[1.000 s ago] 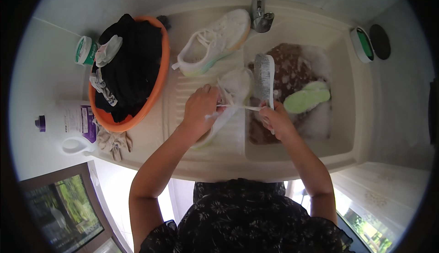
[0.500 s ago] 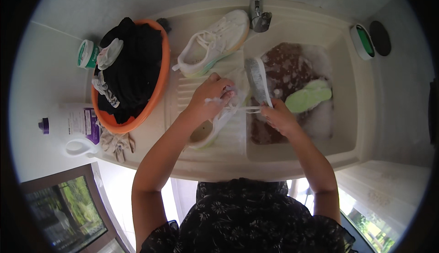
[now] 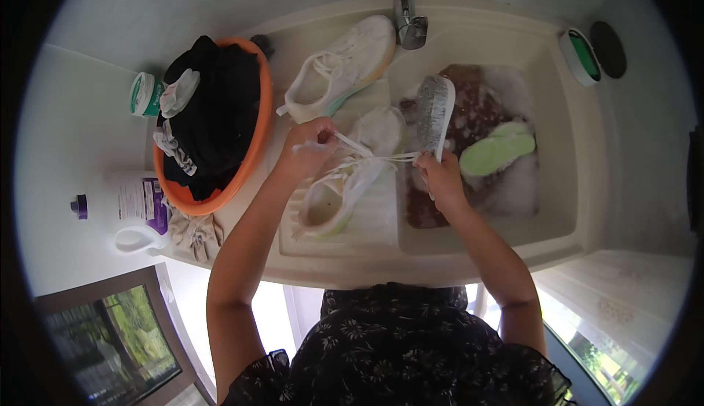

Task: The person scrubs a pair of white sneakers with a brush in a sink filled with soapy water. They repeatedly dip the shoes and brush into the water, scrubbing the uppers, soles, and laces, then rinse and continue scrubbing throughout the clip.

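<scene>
A white shoe lies on the ribbed drainboard with its lace loosened across it. My left hand is closed on one part of the lace and pulls it out to the left, with some suds on the skin. Over the sink's left edge, my right hand is closed around the handle of a white scrub brush, its grey bristles turned to the left. Lace strands run taut from the shoe to the right hand's fingers too. A second white shoe rests farther back, beside the tap.
A pale green insole floats in brown sudsy water in the sink. The tap stands behind. To the left are an orange basin of dark clothes, a white tub with a green label, a detergent bottle and a cloth glove.
My left hand has moved left off the shoe's front, drawing the lace out. The brush has swung upright and slightly right in my right hand.
</scene>
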A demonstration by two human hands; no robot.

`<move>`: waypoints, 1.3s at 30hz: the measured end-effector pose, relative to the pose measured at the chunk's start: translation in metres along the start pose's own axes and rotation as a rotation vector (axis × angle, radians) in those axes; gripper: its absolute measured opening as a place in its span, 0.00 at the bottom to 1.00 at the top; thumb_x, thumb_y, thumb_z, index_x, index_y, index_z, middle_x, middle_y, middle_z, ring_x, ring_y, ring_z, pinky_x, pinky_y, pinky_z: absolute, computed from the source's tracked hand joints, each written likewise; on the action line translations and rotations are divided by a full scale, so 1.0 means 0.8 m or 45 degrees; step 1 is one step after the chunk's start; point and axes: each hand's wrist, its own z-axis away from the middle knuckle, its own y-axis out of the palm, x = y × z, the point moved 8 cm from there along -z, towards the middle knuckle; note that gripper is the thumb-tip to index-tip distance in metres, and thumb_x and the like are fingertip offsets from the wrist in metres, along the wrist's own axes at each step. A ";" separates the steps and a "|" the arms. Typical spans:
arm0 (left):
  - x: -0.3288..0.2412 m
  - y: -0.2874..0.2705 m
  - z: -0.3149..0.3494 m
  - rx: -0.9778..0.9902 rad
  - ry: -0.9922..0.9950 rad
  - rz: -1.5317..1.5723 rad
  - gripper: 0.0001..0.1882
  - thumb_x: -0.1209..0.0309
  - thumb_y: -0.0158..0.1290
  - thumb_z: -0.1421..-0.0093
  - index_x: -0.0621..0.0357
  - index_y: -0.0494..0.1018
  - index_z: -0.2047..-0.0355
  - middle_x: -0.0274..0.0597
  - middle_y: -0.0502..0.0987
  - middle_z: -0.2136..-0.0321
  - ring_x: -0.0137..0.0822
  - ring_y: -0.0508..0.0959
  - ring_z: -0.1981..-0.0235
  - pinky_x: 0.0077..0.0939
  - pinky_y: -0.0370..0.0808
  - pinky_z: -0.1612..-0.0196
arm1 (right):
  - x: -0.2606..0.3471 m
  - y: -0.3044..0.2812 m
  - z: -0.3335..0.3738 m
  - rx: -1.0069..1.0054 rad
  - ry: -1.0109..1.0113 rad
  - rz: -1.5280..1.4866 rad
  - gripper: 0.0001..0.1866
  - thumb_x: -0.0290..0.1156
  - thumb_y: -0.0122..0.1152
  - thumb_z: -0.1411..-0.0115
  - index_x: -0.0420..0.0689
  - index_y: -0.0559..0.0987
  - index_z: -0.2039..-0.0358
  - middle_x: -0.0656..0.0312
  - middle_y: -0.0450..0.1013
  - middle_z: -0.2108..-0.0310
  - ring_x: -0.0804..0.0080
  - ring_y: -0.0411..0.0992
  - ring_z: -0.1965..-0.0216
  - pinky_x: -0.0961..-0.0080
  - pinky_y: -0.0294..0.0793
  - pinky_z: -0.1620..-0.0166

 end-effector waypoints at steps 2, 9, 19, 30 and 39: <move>0.001 0.003 0.011 0.015 -0.024 -0.079 0.05 0.74 0.52 0.52 0.61 0.71 0.73 0.44 0.74 0.80 0.34 0.73 0.78 0.25 0.69 0.72 | -0.001 -0.009 -0.013 -0.151 -0.157 0.082 0.07 0.28 0.50 0.47 0.38 0.72 0.77 0.70 0.65 0.83 0.84 0.58 0.82 0.83 0.57 0.79; -0.011 -0.009 0.043 -0.040 -0.030 -0.210 0.03 0.74 0.51 0.52 0.60 0.71 0.75 0.47 0.74 0.79 0.42 0.75 0.77 0.29 0.69 0.73 | 0.028 -0.005 -0.014 -0.053 -0.410 0.872 0.12 0.26 0.58 0.56 0.38 0.75 0.68 0.59 0.71 0.78 0.75 0.68 0.75 0.77 0.67 0.69; -0.012 -0.008 0.041 -0.089 0.092 -0.338 0.04 0.75 0.54 0.51 0.61 0.71 0.75 0.44 0.72 0.83 0.36 0.71 0.82 0.26 0.67 0.77 | 0.038 -0.002 -0.024 0.121 -0.340 1.208 0.12 0.33 0.60 0.57 0.43 0.77 0.70 0.53 0.73 0.76 0.57 0.71 0.73 0.68 0.69 0.68; -0.031 -0.018 0.110 0.006 -0.459 0.218 0.11 0.65 0.50 0.44 0.61 0.69 0.67 0.38 0.73 0.73 0.32 0.72 0.72 0.25 0.68 0.71 | 0.069 -0.020 -0.008 0.011 -0.426 1.340 0.22 0.47 0.55 0.47 0.37 0.70 0.71 0.47 0.71 0.78 0.51 0.70 0.75 0.62 0.68 0.70; 0.012 0.078 0.109 -0.190 -0.664 1.939 0.25 0.51 0.43 0.41 0.61 0.65 0.54 0.40 0.70 0.60 0.35 0.69 0.57 0.27 0.64 0.49 | 0.006 0.075 0.052 0.420 -0.538 1.911 0.23 0.50 0.45 0.43 0.39 0.66 0.74 0.50 0.70 0.82 0.53 0.71 0.77 0.60 0.70 0.74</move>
